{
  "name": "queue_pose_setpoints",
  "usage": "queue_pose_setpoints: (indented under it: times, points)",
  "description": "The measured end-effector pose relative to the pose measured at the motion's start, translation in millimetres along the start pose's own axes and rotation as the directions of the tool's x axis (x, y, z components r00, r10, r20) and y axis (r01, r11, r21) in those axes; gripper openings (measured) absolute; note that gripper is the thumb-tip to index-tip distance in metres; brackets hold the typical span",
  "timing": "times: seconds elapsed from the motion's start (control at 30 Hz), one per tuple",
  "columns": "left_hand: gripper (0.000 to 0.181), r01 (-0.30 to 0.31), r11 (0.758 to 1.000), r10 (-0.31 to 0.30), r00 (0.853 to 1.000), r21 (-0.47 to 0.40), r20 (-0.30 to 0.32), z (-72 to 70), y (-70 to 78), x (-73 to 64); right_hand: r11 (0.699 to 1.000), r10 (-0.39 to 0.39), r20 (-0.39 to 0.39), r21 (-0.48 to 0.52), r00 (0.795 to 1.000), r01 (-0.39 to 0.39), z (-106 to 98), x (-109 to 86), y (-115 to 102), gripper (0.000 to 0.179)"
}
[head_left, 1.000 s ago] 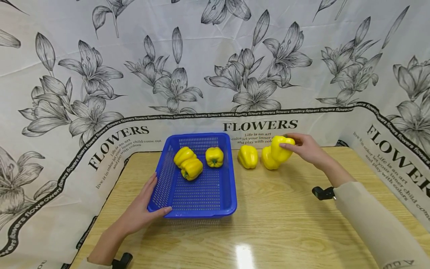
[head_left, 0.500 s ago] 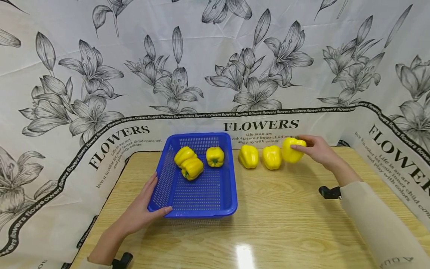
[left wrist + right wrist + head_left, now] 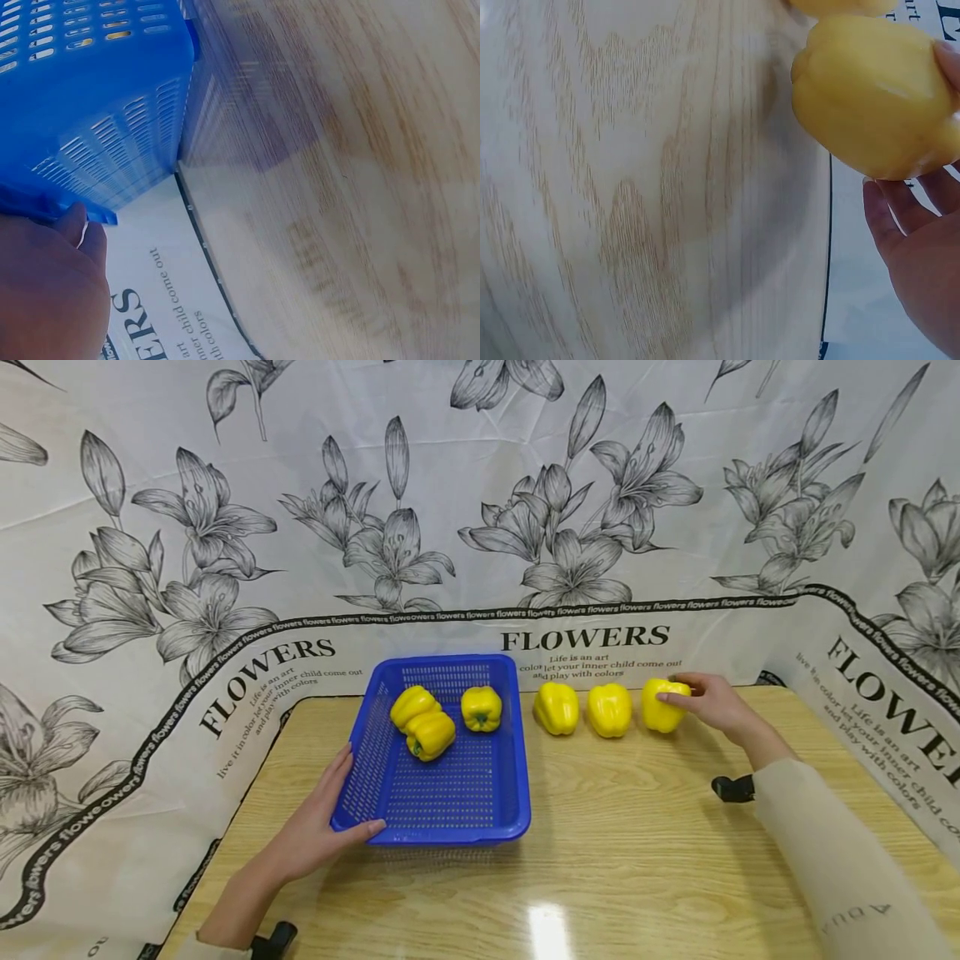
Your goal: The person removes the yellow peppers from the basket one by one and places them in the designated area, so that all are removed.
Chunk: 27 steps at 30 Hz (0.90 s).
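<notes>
A blue plastic basket [image 3: 450,832] with perforated walls stands on the wooden table, several yellow bell peppers inside: two lie touching at its left [image 3: 431,735], another [image 3: 481,708] at its right. My left hand [image 3: 318,814] grips the basket's near left corner, thumb on the front rim and fingers along the left side; the left wrist view shows fingertips [image 3: 91,238] at the rim. At the right, my right hand [image 3: 716,703] holds a yellow bell pepper [image 3: 662,708] low at the table's far side, thumb on one side and fingers on the other [image 3: 885,217].
Two more yellow bell peppers, one [image 3: 556,708] beside the basket and one [image 3: 609,710] to its right, stand in a row on the table [image 3: 637,852]. A white flower-print cloth [image 3: 420,552] rises behind the table's back edge.
My right hand has carried its bell pepper to the right and down, from in front of the middle one to the row's right end. The left hand and the basket stay put.
</notes>
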<state>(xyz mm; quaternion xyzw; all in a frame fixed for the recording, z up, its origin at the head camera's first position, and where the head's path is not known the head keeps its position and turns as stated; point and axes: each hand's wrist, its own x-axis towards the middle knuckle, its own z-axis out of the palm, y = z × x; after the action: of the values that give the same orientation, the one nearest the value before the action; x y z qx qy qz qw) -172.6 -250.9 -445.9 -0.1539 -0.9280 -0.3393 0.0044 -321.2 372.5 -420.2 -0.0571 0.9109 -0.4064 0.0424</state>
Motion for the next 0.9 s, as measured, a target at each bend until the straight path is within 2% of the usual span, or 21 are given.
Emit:
queue_pose_setpoints:
  times: [0.37, 0.63, 0.9]
  points:
    - [0.11, 0.001, 1.0, -0.001, 1.0, 0.002, 0.007, -0.4, 2.1, 1.3, 0.998, 0.046, 0.026, 0.045, 0.999, -0.047, 4, 10.1, 2, 0.088]
    - [0.111, -0.01, 1.0, 0.01, 1.0, 0.012, 0.005, -3.5, 3.9, 3.5, 0.993, 0.079, -0.003, 0.092, 0.997, -0.078, 4, 15.0, 8, 0.092]
    - [0.111, 0.007, 1.0, -0.007, 1.0, 0.013, 0.008, -1.8, 1.2, 0.9, 0.985, 0.055, 0.012, 0.161, 0.998, -0.056, 9, 18.4, 15, 0.08]
